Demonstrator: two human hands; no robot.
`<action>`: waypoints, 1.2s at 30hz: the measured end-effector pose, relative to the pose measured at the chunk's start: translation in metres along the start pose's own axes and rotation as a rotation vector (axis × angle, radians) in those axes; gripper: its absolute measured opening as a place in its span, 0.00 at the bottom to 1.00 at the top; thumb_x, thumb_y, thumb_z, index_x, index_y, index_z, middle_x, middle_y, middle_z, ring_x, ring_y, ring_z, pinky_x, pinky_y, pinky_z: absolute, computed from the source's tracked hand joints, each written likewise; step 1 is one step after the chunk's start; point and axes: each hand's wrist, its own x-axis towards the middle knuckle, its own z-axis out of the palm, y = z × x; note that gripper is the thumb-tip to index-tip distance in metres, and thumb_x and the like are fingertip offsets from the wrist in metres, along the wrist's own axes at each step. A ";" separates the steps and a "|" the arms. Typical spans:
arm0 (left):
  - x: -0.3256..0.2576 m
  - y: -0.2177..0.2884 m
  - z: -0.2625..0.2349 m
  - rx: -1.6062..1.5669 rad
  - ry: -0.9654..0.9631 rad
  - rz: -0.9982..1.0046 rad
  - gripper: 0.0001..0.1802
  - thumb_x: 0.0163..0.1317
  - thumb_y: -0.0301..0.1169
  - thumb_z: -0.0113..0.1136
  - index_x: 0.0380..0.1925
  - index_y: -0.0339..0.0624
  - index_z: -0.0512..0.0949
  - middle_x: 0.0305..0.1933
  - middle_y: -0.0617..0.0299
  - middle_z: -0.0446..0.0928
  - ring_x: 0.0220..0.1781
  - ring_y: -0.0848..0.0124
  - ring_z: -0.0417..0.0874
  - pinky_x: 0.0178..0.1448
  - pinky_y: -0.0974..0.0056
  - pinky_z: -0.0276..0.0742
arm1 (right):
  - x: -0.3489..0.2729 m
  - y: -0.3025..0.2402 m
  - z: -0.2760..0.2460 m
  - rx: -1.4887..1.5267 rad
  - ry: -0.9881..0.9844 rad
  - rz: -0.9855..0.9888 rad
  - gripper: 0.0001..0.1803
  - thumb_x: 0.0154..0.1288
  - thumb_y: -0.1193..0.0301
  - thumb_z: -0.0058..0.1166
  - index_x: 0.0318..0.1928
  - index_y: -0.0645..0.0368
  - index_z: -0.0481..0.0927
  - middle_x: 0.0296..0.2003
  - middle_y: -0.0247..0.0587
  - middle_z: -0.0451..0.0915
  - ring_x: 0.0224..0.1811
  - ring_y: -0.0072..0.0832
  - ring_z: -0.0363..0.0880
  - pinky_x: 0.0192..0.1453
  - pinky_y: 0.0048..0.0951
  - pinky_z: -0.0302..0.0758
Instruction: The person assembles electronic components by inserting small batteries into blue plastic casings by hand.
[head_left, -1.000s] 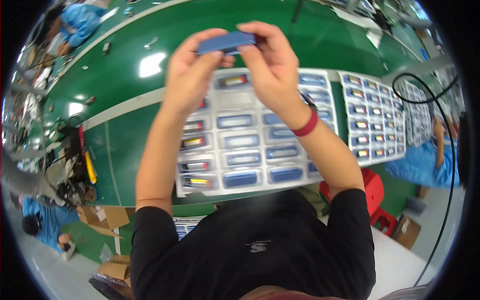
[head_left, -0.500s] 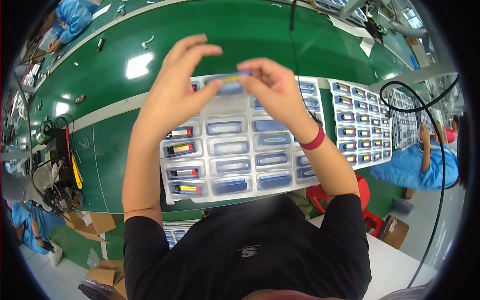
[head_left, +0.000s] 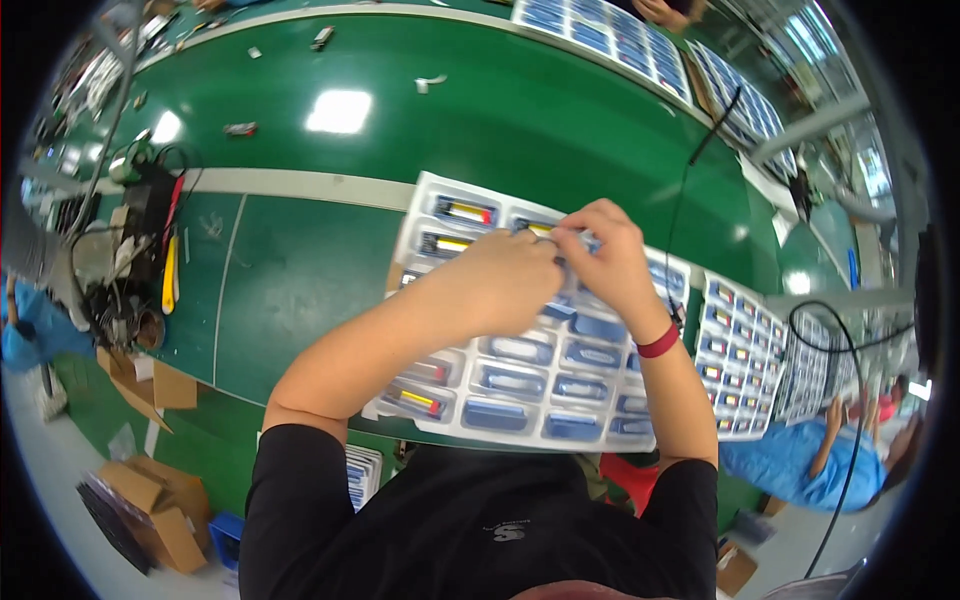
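Note:
A white moulded tray (head_left: 408, 225) lies at an angle before me, its compartments holding blue plastic cases. At its far side, a case with a black-and-yellow insert (head_left: 535, 229) shows partly beside my fingers. My left hand (head_left: 505, 280) is bent over the tray, fingertips closed against something they hide. Close on its right, my right hand (head_left: 612, 255) has thumb and fingers drawn together, a bluish bit showing between them; what they grip is unclear. Another case with a black, yellow and red insert (head_left: 465, 211) sits in the far left corner. Nearer cases (head_left: 497, 414) show no coloured insert.
A second filled tray (head_left: 735, 350) lies to the right, with more trays (head_left: 610, 40) across the bench. A black cable (head_left: 685, 200) hangs beyond my right hand. A yellow-handled cutter (head_left: 170, 275) and tools are at left. A co-worker in blue (head_left: 800, 455) sits at right.
My hands have come down from holding a blue case with a yellow strip above the tray to working close together on the tray's far row. The whole view has shifted and turned.

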 end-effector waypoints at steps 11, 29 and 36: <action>-0.022 0.005 -0.124 -1.089 0.342 -0.157 0.26 0.64 0.32 0.69 0.61 0.39 0.76 0.43 0.54 0.78 0.41 0.63 0.82 0.44 0.62 0.79 | 0.219 -0.092 0.239 0.150 -0.367 -0.501 0.22 0.70 0.65 0.54 0.63 0.51 0.82 0.72 0.63 0.65 0.72 0.57 0.67 0.75 0.45 0.68; -0.014 -0.017 -0.110 -1.285 0.524 -0.207 0.30 0.64 0.26 0.70 0.66 0.39 0.74 0.50 0.63 0.71 0.52 0.77 0.76 0.51 0.71 0.77 | 0.200 -0.083 0.178 0.367 -0.175 -0.246 0.13 0.69 0.67 0.60 0.49 0.59 0.77 0.30 0.47 0.83 0.30 0.42 0.83 0.37 0.39 0.77; 0.011 -0.001 -0.095 -1.195 0.473 -0.133 0.25 0.68 0.18 0.62 0.65 0.35 0.76 0.62 0.58 0.75 0.54 0.78 0.78 0.49 0.73 0.79 | 0.073 -0.026 -0.022 0.784 0.022 0.080 0.18 0.72 0.75 0.59 0.60 0.66 0.74 0.51 0.47 0.85 0.50 0.28 0.85 0.55 0.26 0.81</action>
